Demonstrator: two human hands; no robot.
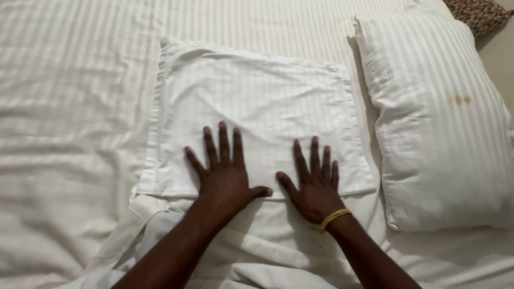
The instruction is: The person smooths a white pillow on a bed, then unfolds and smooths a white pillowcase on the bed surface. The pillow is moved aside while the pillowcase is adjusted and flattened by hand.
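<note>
left hand (226,172) and right hand (313,184), both flat with fingers spread, press palm-down on the near edge of a folded white striped pillowcase (257,101), holding nothing. the pillowcase lies flat at the middle of a bed with a striped sheet (69,107). a yellow band (332,218) circles the right wrist. a stained white pillow (439,118) lies just beside the pillowcase, to its right.
</note>
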